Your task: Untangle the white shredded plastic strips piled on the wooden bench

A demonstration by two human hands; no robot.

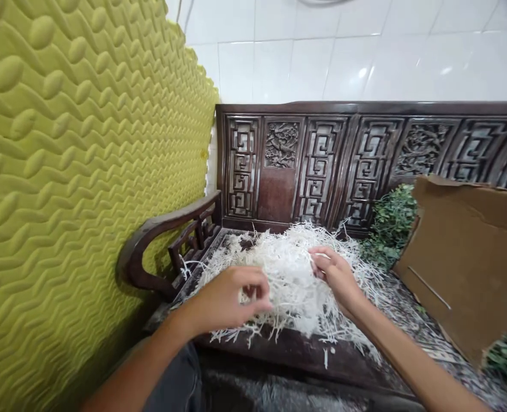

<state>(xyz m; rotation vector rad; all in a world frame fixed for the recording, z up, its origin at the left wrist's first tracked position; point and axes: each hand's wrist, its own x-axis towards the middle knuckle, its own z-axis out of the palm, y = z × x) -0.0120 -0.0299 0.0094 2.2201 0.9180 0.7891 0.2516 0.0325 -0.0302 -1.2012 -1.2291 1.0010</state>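
A heap of white, thin, branching strands (288, 257) lies on the seat of a dark carved wooden bench (279, 194). My left hand (240, 294) is over the heap's left front part, fingers curled with a gap between thumb and fingertips, and nothing shows in that gap. At the heap's right side, my right hand (333, 272) has its fingertips brought together in a pinch against the white strands. What lies between those fingertips is too small to make out.
Brown cardboard (472, 257) with a thin white stick (429, 288) on it leans at the right, beside green artificial foliage (393, 223). The bench's curved armrest (139, 252) and a yellow textured wall (86, 160) bound the left side. Loose white bits lie by the front edge.
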